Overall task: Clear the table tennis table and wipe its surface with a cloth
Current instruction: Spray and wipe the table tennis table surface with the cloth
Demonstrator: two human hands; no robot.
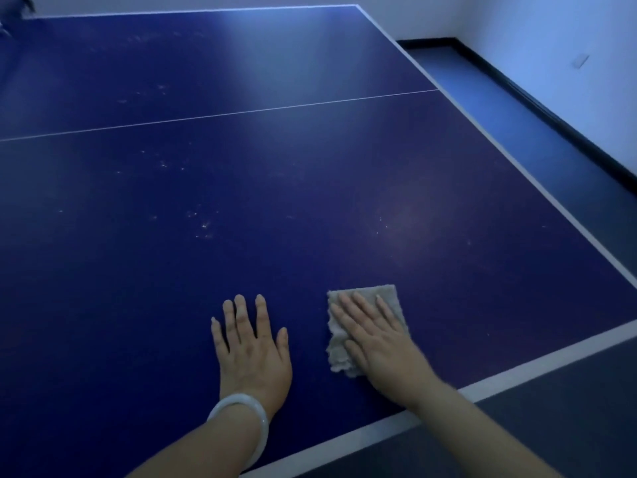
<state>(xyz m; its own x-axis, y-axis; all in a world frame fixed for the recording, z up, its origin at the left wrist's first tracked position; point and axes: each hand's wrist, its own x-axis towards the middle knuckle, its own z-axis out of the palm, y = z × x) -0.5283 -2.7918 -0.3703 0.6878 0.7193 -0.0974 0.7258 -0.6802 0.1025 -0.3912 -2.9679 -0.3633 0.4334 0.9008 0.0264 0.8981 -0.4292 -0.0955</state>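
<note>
We judge that we are in the wiping step: nothing stands on the part of the table tennis table that we can see, so the clearing looks done there. Low and right of centre in the frame, our right hand lies flat on the cloth, fingers straight and a little spread, pressing it onto the blue surface just inside the white edge line at the lower right. Just beside it, lower centre, our left hand rests palm down on the bare top with fingers apart, holding nothing; a pale bangle sits on that wrist. The hands are near each other but not touching. Pale specks show in the middle of the frame, left of centre, and more toward the upper left. The next move, as we judge it, calls for pushing the cloth up and leftward over those specks, keeping the palm flat so the cloth does not bunch
</note>
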